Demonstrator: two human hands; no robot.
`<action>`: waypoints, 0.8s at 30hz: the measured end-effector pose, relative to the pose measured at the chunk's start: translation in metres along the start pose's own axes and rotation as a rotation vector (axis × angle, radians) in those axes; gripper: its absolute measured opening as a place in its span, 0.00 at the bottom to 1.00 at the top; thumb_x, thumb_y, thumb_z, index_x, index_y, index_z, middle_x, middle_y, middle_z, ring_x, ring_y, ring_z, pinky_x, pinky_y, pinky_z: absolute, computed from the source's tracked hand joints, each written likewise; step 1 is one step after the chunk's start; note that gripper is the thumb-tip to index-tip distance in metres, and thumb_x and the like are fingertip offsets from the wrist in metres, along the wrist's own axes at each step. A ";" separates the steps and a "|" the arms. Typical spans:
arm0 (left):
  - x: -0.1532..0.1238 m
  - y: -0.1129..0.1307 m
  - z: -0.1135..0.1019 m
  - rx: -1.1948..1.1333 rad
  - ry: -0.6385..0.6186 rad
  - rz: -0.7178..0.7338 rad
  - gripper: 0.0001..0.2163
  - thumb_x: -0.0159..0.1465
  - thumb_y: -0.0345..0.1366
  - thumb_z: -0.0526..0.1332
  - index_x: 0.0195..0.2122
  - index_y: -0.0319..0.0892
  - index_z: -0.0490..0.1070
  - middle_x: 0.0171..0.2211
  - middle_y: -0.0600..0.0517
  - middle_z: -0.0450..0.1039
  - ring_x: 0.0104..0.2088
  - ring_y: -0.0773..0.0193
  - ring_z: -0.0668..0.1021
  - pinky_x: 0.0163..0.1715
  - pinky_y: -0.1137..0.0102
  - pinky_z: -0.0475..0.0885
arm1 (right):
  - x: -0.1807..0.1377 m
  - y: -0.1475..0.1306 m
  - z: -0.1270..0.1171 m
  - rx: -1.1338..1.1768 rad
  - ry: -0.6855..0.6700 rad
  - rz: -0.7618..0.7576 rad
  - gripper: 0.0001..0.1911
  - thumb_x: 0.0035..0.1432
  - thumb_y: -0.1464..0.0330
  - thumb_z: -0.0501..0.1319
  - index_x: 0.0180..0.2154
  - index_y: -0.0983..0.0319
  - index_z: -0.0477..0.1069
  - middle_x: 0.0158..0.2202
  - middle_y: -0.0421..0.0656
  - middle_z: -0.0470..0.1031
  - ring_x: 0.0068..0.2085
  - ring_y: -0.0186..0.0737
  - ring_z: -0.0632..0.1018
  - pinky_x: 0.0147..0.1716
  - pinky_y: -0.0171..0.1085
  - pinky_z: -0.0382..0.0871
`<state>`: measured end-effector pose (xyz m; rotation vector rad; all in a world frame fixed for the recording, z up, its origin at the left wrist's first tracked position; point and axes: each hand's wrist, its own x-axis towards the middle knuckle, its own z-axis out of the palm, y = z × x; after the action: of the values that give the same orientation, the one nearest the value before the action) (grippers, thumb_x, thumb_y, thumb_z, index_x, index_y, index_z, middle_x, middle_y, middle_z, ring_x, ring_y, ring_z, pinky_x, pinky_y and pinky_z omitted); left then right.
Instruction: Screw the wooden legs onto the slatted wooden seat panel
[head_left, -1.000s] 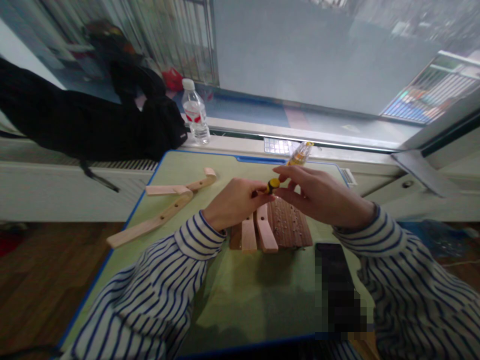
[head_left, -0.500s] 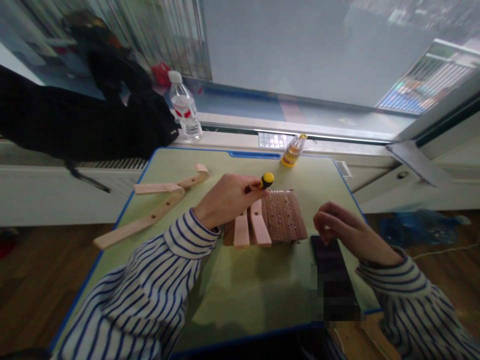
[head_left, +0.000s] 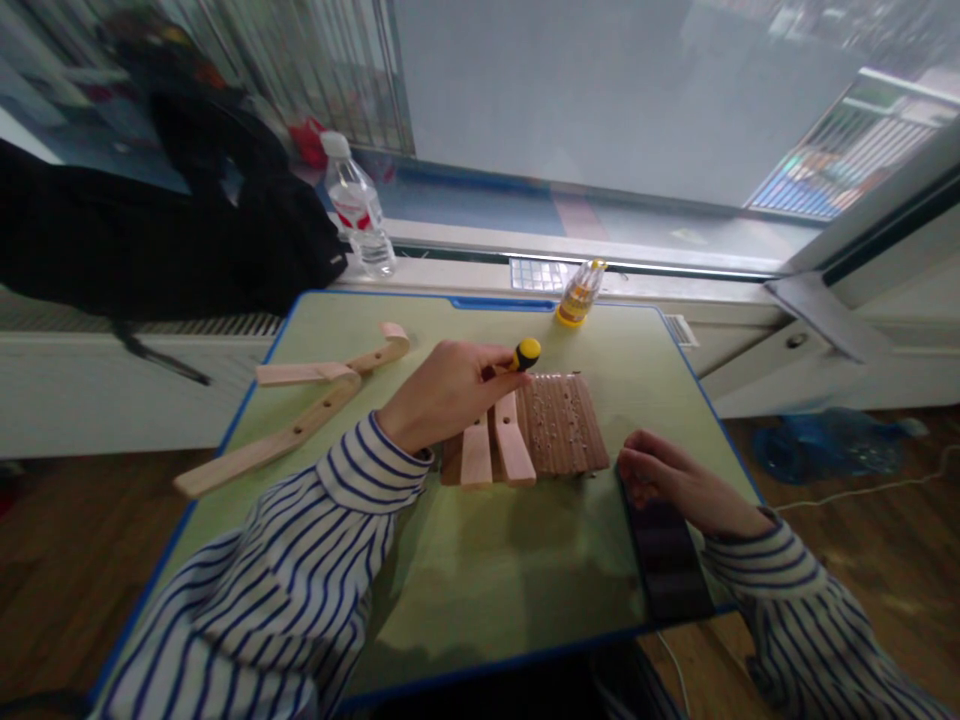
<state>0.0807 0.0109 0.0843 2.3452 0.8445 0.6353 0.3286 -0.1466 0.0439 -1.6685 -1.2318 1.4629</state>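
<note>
Screwdriver (head_left: 526,354), yellow and black: above the brown board (head_left: 570,430), grasped in the fingers of the left hand (head_left: 450,390). Two pale wooden pieces (head_left: 515,453), side by side on the board, small bits scattered beside them. Right hand (head_left: 664,475): fingers curled, at the far end of a dark phone (head_left: 667,565); cannot tell whether anything is pinched. Green table (head_left: 450,590), blue-edged, beneath. Clear bottle (head_left: 360,215), white-capped, on the sill beyond.

This seems an ordinary room, home or office I can't tell: beyond the tabletop (head_left: 637,360) a big window (head_left: 585,110), leftward a grille (head_left: 225,325), below it wood floor (head_left: 862,550).
</note>
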 end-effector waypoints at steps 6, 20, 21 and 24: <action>0.000 0.004 -0.001 0.007 0.005 0.001 0.11 0.61 0.40 0.55 0.31 0.40 0.74 0.20 0.58 0.66 0.22 0.72 0.66 0.22 0.75 0.55 | 0.004 0.005 -0.002 -0.021 -0.012 -0.008 0.14 0.59 0.56 0.53 0.32 0.60 0.61 0.28 0.36 0.64 0.28 0.30 0.68 0.29 0.34 0.64; 0.000 0.000 0.000 -0.003 0.003 0.036 0.12 0.62 0.40 0.55 0.29 0.39 0.73 0.20 0.58 0.66 0.22 0.72 0.66 0.22 0.75 0.55 | 0.014 -0.049 -0.014 -0.295 0.166 -0.341 0.11 0.60 0.59 0.53 0.34 0.61 0.63 0.26 0.37 0.65 0.27 0.31 0.68 0.26 0.33 0.64; 0.000 0.000 0.000 -0.003 0.001 0.036 0.11 0.62 0.39 0.55 0.29 0.39 0.72 0.20 0.58 0.66 0.22 0.72 0.66 0.22 0.75 0.55 | 0.017 -0.057 -0.013 -0.323 0.171 -0.386 0.11 0.59 0.60 0.54 0.36 0.61 0.63 0.27 0.37 0.65 0.27 0.31 0.68 0.26 0.33 0.64; -0.001 0.000 0.000 0.013 -0.003 0.026 0.12 0.62 0.40 0.54 0.29 0.39 0.72 0.20 0.57 0.66 0.22 0.71 0.66 0.22 0.75 0.55 | 0.025 -0.085 -0.006 -0.528 0.191 -0.545 0.12 0.59 0.61 0.54 0.41 0.61 0.63 0.31 0.40 0.68 0.29 0.32 0.70 0.26 0.33 0.65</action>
<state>0.0802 0.0104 0.0846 2.3716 0.8204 0.6380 0.3115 -0.0902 0.1095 -1.5502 -1.8796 0.6683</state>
